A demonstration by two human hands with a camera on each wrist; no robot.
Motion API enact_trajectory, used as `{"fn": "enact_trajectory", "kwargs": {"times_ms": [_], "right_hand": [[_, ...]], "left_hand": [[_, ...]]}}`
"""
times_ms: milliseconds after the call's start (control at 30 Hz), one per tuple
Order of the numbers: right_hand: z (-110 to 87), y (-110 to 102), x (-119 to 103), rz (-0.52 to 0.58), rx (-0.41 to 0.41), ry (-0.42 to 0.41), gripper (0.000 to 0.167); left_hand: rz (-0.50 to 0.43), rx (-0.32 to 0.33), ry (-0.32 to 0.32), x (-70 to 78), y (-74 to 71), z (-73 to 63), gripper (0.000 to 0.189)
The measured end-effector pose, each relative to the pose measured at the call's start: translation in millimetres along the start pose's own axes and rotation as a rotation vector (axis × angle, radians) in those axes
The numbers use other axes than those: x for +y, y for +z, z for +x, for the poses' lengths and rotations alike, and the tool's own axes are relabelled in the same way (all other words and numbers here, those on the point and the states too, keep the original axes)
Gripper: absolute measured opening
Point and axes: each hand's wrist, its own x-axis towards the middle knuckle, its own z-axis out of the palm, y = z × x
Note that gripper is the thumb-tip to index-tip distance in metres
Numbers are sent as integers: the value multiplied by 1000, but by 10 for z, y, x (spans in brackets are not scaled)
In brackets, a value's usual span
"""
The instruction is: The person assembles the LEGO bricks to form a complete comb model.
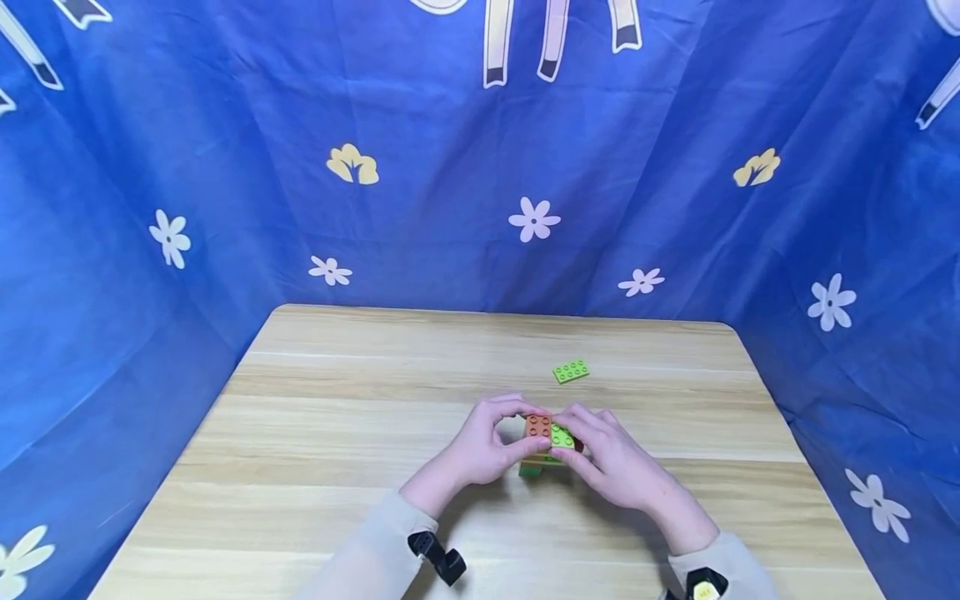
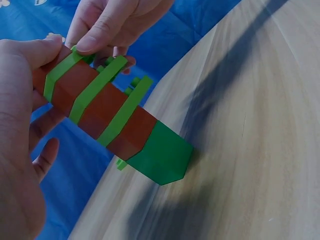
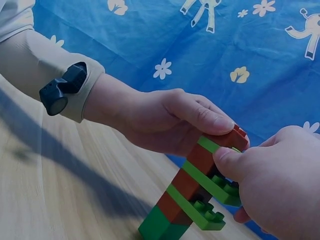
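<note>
A tower of toy building bricks [image 2: 100, 110] stands on the table, a dark green brick [image 2: 162, 155] at its foot. Above that, brown bricks alternate with lime green plates [image 3: 197, 180] whose studded ends jut out to one side. My left hand [image 1: 480, 446] grips the brown top brick [image 1: 538, 426] between thumb and fingers. From the other side, my right hand [image 1: 618, 458] pinches the jutting end of the uppermost lime green plate [image 1: 561, 437], its thumb along the near edge. The right fingertips are partly hidden behind the plates.
Beyond the hands, a loose lime green plate [image 1: 571, 372] with studs lies on the wooden table [image 1: 315, 400]. A blue patterned cloth [image 1: 420, 233] hangs behind the table and along both sides. Each wrist wears a small black camera [image 3: 62, 90].
</note>
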Motion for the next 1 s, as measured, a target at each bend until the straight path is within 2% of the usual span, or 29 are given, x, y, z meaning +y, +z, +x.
{"fn": "enact_trajectory", "kwargs": {"times_ms": [400, 633, 1000], "right_hand": [[11, -88, -14, 6, -5, -16, 42], [14, -194, 8, 21, -7, -11, 40], [24, -364, 81, 43, 13, 23, 49]], "left_hand": [[40, 10, 8, -12, -5, -45, 34], [44, 7, -48, -10, -11, -69, 37], [43, 9, -65, 3, 1, -76, 36]]}}
